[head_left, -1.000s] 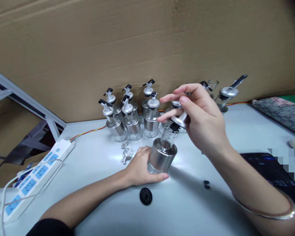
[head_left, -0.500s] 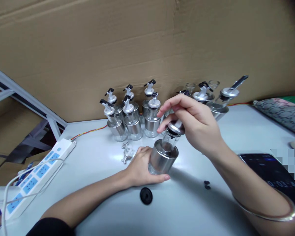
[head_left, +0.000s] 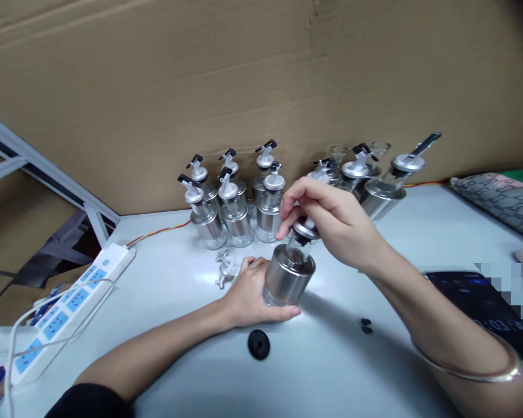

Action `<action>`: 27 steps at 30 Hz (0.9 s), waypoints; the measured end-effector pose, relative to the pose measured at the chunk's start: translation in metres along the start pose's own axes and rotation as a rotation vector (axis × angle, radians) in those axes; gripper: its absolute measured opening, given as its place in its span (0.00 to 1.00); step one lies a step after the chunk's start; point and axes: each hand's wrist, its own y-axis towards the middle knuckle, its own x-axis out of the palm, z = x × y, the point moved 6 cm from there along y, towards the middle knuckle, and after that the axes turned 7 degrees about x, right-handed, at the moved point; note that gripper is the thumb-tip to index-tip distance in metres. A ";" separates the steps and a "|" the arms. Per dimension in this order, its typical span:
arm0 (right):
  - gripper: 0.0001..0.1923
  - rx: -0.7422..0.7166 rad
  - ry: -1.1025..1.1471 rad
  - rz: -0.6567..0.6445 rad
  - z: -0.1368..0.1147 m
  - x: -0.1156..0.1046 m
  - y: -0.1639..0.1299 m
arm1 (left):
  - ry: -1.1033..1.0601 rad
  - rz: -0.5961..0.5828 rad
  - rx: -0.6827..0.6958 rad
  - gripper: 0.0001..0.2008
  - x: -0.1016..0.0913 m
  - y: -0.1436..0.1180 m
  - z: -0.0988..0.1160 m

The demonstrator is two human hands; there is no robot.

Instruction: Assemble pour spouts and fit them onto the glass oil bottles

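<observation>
A glass oil bottle [head_left: 290, 276] with a brushed-metal sleeve stands slightly tilted on the white table. My left hand [head_left: 249, 297] is wrapped round its lower body, thumb across the front. In the bottle's neck sits a silver pourer stopper [head_left: 305, 230] with a black seal. Closed over the stopper's top is my right hand [head_left: 340, 219], which hides its spout. Near the left wrist lies a black round disc [head_left: 258, 345]. Silver plastic spout pieces [head_left: 225, 269] rest just beyond the left hand.
Several bottles with pourers [head_left: 236, 219] stand along the cardboard wall, with more at the back right [head_left: 383, 197]. Two small black caps [head_left: 366, 326] lie right of centre. A phone [head_left: 466, 302] is at the right, a power strip [head_left: 65, 313] at the left.
My right hand has shifted slightly left and down with the stopper, which sits a little lower at the bottle's neck. My left hand keeps its hold.
</observation>
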 end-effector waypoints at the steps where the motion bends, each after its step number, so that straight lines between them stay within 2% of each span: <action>1: 0.11 -0.008 -0.011 -0.016 -0.001 0.003 0.000 | -0.003 0.000 0.002 0.23 0.000 -0.001 0.000; 4: 0.11 -0.029 -0.070 -0.057 -0.004 0.007 -0.003 | -0.025 -0.001 0.009 0.26 0.001 -0.002 -0.002; 7: 0.04 -0.041 -0.258 -0.064 -0.007 0.002 -0.009 | -0.040 -0.006 -0.005 0.30 0.002 -0.002 -0.006; 9: 0.20 -0.052 -0.454 -0.068 -0.008 -0.004 -0.014 | -0.047 0.009 -0.025 0.31 0.002 -0.002 -0.009; 10: 0.25 -0.052 -0.531 -0.081 -0.008 -0.007 -0.017 | -0.053 0.018 -0.034 0.32 0.001 -0.002 -0.010; 11: 0.25 -0.050 -0.581 -0.100 -0.008 -0.011 -0.019 | -0.061 0.026 -0.044 0.34 0.001 -0.002 -0.011; 14: 0.17 -0.034 -0.649 -0.145 -0.008 -0.022 -0.025 | -0.095 0.031 -0.075 0.37 0.001 -0.003 -0.013; 19: 0.15 0.014 -0.740 -0.138 -0.006 -0.038 -0.026 | -0.102 0.037 -0.067 0.30 0.001 -0.004 -0.012; 23: 0.15 -0.023 -0.770 -0.142 -0.007 -0.040 -0.026 | -0.099 0.051 -0.058 0.25 0.000 -0.005 -0.011; 27: 0.18 -0.026 -0.873 -0.094 -0.003 -0.044 -0.026 | -0.094 0.049 -0.060 0.22 -0.001 -0.005 -0.009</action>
